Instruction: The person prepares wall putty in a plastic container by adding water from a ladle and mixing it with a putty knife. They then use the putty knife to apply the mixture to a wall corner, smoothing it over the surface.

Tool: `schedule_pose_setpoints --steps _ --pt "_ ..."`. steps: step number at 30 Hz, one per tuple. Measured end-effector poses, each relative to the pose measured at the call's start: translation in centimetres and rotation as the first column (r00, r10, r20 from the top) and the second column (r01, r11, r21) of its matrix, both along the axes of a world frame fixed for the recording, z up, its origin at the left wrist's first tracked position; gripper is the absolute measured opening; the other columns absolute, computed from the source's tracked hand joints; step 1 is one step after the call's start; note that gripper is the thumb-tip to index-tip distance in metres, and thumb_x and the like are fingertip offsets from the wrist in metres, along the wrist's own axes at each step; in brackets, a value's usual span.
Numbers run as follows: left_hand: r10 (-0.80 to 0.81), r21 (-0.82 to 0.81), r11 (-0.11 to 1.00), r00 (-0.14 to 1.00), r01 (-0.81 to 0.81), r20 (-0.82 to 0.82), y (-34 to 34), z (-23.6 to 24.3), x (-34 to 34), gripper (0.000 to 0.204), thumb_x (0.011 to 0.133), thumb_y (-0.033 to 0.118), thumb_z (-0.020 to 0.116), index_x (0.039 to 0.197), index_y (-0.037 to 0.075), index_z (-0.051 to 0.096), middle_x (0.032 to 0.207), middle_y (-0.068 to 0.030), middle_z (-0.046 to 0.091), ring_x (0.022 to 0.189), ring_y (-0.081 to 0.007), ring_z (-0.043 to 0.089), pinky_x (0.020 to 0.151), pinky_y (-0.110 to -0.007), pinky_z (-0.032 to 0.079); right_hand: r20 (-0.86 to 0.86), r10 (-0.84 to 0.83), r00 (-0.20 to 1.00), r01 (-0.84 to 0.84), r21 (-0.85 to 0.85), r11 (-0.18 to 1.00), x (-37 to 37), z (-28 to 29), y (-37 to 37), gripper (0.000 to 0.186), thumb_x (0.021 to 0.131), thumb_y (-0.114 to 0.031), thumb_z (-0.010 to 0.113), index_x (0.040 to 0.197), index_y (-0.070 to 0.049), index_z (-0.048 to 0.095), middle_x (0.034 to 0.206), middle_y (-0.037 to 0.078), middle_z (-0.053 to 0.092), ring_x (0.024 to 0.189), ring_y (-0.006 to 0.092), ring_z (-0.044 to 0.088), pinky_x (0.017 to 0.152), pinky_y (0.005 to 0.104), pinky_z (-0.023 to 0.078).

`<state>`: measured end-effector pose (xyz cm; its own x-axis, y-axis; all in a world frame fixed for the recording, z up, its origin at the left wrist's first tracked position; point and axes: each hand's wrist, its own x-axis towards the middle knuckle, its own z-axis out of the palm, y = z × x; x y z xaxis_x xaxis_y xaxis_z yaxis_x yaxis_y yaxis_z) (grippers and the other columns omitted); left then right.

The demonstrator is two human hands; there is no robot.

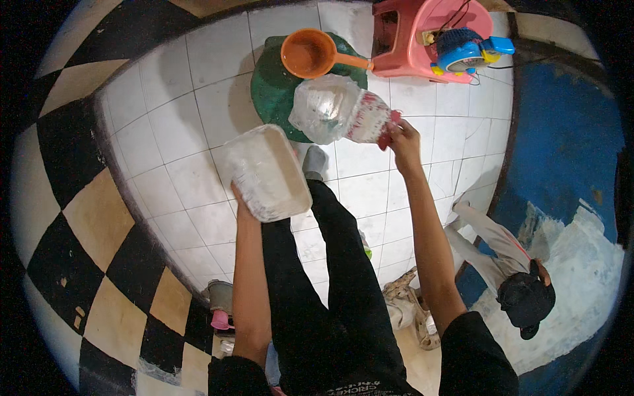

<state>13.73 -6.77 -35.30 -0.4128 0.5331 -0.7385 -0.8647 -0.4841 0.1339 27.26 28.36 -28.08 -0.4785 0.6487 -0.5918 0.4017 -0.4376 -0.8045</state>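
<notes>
My left hand (239, 195) holds a shallow, off-white rectangular tray (267, 173) smeared with white, tilted before me. My right hand (403, 137) grips a red-and-white streaked item (368, 115) by its red end; its exact kind is unclear. That item adjoins a crumpled translucent plastic bag (320, 109) over a round green surface (267, 82). An orange dipper (309, 51) rests at the back of the green surface, its handle pointing right.
A pink plastic stool (396, 36) carries a blue fan-like device (465, 56) with cords. A person (525, 297) in a black cap is at right by a blue, white-patched surface (551, 152). A checkered wall (89, 251) is left; a bucket (218, 294) and pink dipper sit low left.
</notes>
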Motion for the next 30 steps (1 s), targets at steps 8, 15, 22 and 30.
schedule_pose_setpoints --steps 8,15,22,30 --pt "0.024 0.334 0.942 0.994 0.012 -0.105 0.2 6.7 -1.6 0.094 0.077 0.064 0.059 0.148 0.011 0.026 0.145 -0.0299 0.032 0.131 -0.0447 0.038 0.105 -0.061 0.033 0.299 0.14 0.944 -0.193 0.152 0.969 -4.1 -12.2 -2.2 0.016 0.087 -0.008 0.059 0.093 0.005 0.065 0.073 0.01 0.067 0.062 0.0111 0.06 0.055 0.0259 0.047" --pt "0.046 0.311 0.949 0.998 -0.056 0.04 0.4 6.1 -0.3 0.093 0.079 0.065 0.057 0.148 0.011 0.026 0.145 -0.0301 0.032 0.129 -0.0445 0.041 0.106 -0.06 0.032 0.478 0.007 0.878 -0.329 0.594 0.734 -5.2 -17.3 -2.6 0.034 0.088 -0.028 0.054 0.069 0.0 0.059 0.069 0.024 0.061 0.069 0.0458 0.06 0.063 0.0519 0.048" --pt "0.042 0.335 0.939 0.991 -0.082 0.125 0.1 5.1 0.5 0.093 0.08 0.067 0.052 0.148 0.009 0.024 0.144 -0.0312 0.031 0.129 -0.0454 0.04 0.106 -0.061 0.032 0.478 -0.019 0.878 -0.262 0.514 0.817 -6.8 -18.8 -3.8 0.035 0.088 -0.032 0.055 0.082 0.0 0.068 0.077 0.025 0.064 0.074 0.044 0.063 0.067 0.0488 0.05" --pt "-0.007 0.325 0.945 0.994 -0.028 0.105 -1.4 5.1 0.7 0.101 0.075 0.063 0.065 0.149 0.01 0.02 0.146 -0.0317 0.027 0.13 -0.0451 0.038 0.107 -0.061 0.031 0.43 -0.036 0.902 -0.212 0.514 0.831 -8.3 -21.0 -4.4 0.025 0.086 -0.024 0.062 0.09 0.0 0.07 0.067 0.013 0.067 0.06 0.0208 0.064 0.06 0.034 0.05"
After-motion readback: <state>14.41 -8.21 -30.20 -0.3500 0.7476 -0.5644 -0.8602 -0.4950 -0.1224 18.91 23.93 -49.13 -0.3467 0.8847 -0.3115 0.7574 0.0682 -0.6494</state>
